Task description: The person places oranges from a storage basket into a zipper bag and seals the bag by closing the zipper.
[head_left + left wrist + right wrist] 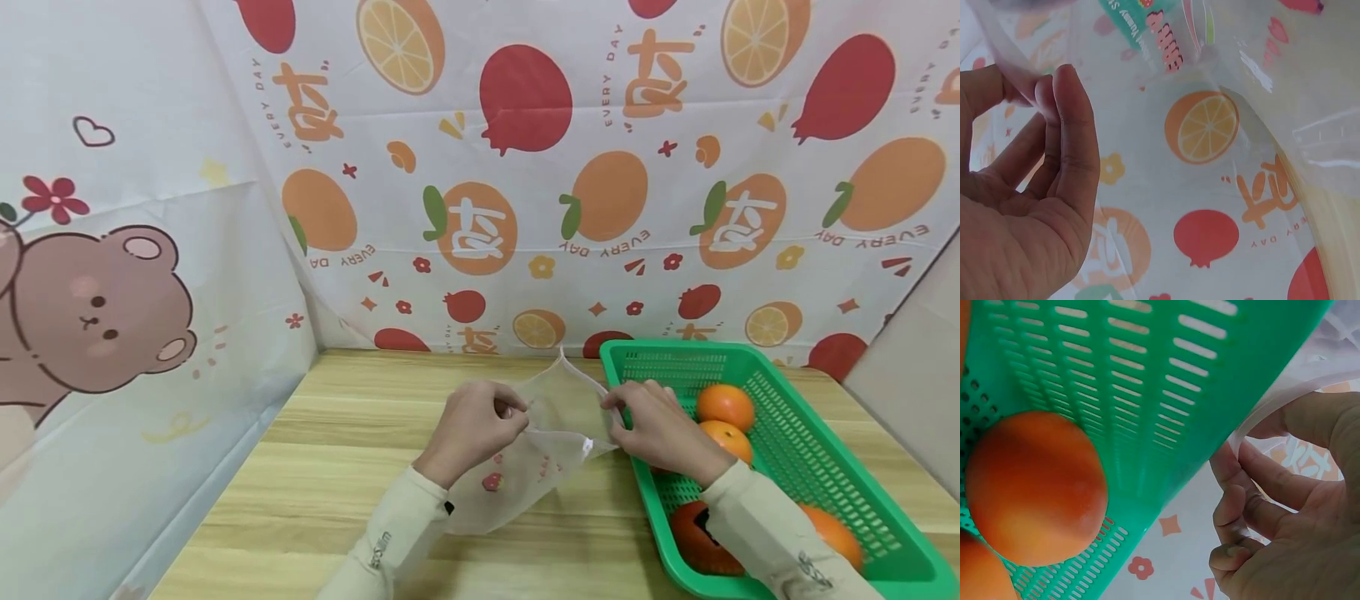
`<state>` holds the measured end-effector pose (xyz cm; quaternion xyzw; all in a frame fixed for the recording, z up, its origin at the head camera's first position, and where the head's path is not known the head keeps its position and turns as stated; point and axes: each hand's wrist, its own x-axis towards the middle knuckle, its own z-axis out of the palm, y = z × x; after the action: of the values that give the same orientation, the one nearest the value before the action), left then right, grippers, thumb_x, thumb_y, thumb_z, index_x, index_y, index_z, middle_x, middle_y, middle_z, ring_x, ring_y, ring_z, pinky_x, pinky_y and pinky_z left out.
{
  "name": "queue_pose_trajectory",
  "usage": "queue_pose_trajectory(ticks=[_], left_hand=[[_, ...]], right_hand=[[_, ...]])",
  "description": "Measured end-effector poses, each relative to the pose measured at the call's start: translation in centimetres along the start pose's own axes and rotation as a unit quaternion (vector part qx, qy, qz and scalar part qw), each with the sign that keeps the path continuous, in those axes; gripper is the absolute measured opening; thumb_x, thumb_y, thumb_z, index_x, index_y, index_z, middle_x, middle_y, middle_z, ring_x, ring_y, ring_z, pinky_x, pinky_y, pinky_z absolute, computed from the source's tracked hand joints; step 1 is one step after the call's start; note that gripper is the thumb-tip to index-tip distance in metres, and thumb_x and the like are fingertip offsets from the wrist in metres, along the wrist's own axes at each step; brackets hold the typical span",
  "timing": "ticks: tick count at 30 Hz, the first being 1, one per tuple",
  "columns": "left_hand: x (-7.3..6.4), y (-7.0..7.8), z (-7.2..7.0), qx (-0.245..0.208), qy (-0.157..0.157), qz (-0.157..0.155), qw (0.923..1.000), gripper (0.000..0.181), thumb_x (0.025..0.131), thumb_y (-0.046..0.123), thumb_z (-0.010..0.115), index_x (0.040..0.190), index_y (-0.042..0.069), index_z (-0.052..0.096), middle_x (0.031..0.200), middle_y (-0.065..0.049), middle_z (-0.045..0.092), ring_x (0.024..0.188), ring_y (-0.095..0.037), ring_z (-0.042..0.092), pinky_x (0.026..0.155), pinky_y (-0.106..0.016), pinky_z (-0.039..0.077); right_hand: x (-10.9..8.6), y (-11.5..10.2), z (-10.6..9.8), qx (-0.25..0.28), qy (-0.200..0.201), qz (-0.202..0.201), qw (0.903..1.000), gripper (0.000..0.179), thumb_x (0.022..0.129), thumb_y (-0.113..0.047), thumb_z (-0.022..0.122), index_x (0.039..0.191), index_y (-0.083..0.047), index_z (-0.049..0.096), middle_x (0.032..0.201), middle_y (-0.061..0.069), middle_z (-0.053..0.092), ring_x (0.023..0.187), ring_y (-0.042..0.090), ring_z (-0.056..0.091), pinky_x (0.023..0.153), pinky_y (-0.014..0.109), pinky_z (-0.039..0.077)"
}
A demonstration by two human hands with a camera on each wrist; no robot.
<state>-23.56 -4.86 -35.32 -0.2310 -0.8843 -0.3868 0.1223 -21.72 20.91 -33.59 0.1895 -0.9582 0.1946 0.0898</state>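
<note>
A translucent zip bag (517, 492) with small pink strawberry prints hangs over the wooden table, its mouth spread apart. On its left side, my left hand (476, 425) pinches the rim between thumb and fingers. The other side of the rim is pinched by my right hand (663, 429), right beside the green basket's edge. A white zip slider (588, 446) sits on the near edge of the mouth. In the left wrist view, printed lettering (1165, 40) shows on the bag. No fruit shows inside it.
A green plastic basket (806, 400) with slotted walls stands on the right of the table (300, 500). It holds several orange fruits, among them one at the far end (725, 407) and one near the front (832, 533). A fruit-print cloth (525, 100) hangs behind the table.
</note>
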Motion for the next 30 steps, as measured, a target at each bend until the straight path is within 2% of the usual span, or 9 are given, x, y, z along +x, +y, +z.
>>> queue_pose_trajectory(ticks=[7, 11, 14, 17, 23, 26, 30], left_hand=[[-0.3, -0.4, -1.3, 0.015, 0.000, -0.003, 0.9999, 0.020, 0.077, 0.004, 0.063, 0.079, 0.014, 0.080, 0.067, 0.012, 0.063, 0.058, -0.006, 0.052, 0.056, -0.025, 0.041], [-0.4, -0.7, -1.9, 0.023, -0.005, -0.016, 0.9996, 0.019, 0.077, 0.005, 0.064, 0.079, 0.014, 0.080, 0.066, 0.013, 0.063, 0.059, -0.007, 0.052, 0.056, -0.026, 0.041], [-0.6, -0.8, -2.2, 0.024, -0.007, -0.026, 0.9994, 0.020, 0.077, 0.005, 0.064, 0.076, 0.017, 0.080, 0.065, 0.013, 0.062, 0.059, -0.007, 0.053, 0.057, -0.027, 0.042], [-0.6, -0.8, -2.5, 0.024, -0.009, -0.034, 0.9991, 0.020, 0.077, 0.006, 0.065, 0.076, 0.019, 0.079, 0.064, 0.013, 0.063, 0.058, -0.007, 0.053, 0.058, -0.028, 0.043], [-0.5, -0.6, -3.0, 0.025, -0.013, -0.036, 0.9989, 0.021, 0.079, 0.005, 0.063, 0.081, 0.015, 0.082, 0.066, 0.012, 0.064, 0.051, -0.007, 0.048, 0.052, -0.026, 0.037], [-0.3, -0.7, -3.1, 0.027, -0.015, -0.040, 0.9987, 0.022, 0.080, 0.006, 0.062, 0.085, 0.014, 0.082, 0.065, 0.013, 0.064, 0.048, -0.006, 0.044, 0.050, -0.024, 0.032], [-0.2, -0.5, -3.1, 0.030, -0.018, -0.044, 0.9984, 0.023, 0.080, 0.007, 0.061, 0.086, 0.013, 0.083, 0.061, 0.013, 0.062, 0.046, -0.006, 0.039, 0.049, -0.024, 0.030]], right_hand=[[-0.1, 0.3, -0.5, 0.003, 0.002, 0.009, 1.0000, 0.024, 0.082, -0.003, 0.072, 0.106, -0.002, 0.075, 0.097, 0.004, 0.070, 0.080, 0.020, 0.044, 0.072, 0.035, 0.031], [-0.1, 0.3, -0.6, 0.003, 0.001, 0.015, 0.9999, 0.023, 0.081, -0.002, 0.072, 0.104, -0.001, 0.075, 0.091, 0.001, 0.068, 0.079, 0.021, 0.044, 0.072, 0.036, 0.031], [0.0, 0.3, -0.7, 0.006, 0.000, 0.028, 0.9996, 0.023, 0.080, -0.002, 0.071, 0.103, 0.000, 0.075, 0.091, 0.002, 0.069, 0.082, 0.023, 0.048, 0.073, 0.036, 0.032], [0.1, 0.3, -0.8, 0.010, 0.000, 0.045, 0.9990, 0.023, 0.080, -0.001, 0.070, 0.102, 0.000, 0.076, 0.082, 0.000, 0.065, 0.084, 0.024, 0.049, 0.072, 0.037, 0.031], [0.1, 0.3, -1.3, 0.019, -0.002, 0.058, 0.9981, 0.025, 0.080, 0.000, 0.067, 0.103, 0.000, 0.077, 0.067, -0.003, 0.054, 0.075, 0.020, 0.046, 0.071, 0.038, 0.027], [0.2, 0.4, -1.5, 0.023, -0.004, 0.060, 0.9980, 0.025, 0.079, 0.000, 0.066, 0.102, -0.001, 0.077, 0.063, -0.002, 0.051, 0.070, 0.019, 0.045, 0.070, 0.038, 0.027], [0.1, 0.4, -1.6, 0.024, -0.005, 0.061, 0.9979, 0.026, 0.079, 0.000, 0.067, 0.102, -0.001, 0.077, 0.064, -0.002, 0.050, 0.073, 0.020, 0.043, 0.070, 0.038, 0.026]])
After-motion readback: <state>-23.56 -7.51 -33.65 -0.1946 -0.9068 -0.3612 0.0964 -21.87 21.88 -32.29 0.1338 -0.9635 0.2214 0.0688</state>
